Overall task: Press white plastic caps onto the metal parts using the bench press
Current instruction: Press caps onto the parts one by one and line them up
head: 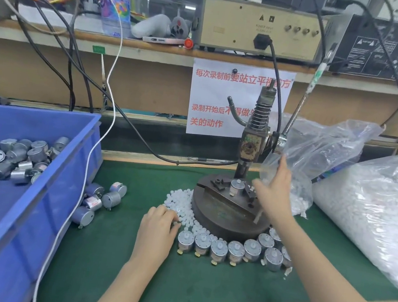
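The bench press (252,142) stands on a round metal base (225,212) on the green mat. One metal part (236,186) sits upright in its fixture with a white cap on top. A pile of white plastic caps (181,203) lies left of the base. My left hand (158,229) rests palm down on the near end of that pile, fingers curled over the caps. My right hand (274,193) reaches past the fixture with fingers spread, touching a clear plastic bag (319,151). A curved row of metal parts (228,249) stands in front of the base.
A blue bin (37,180) with several metal parts stands at the left, and loose ones (100,198) lie beside it. A large bag of white caps (374,214) fills the right. The press lever (306,94) rises to the right. Cables hang from the shelf.
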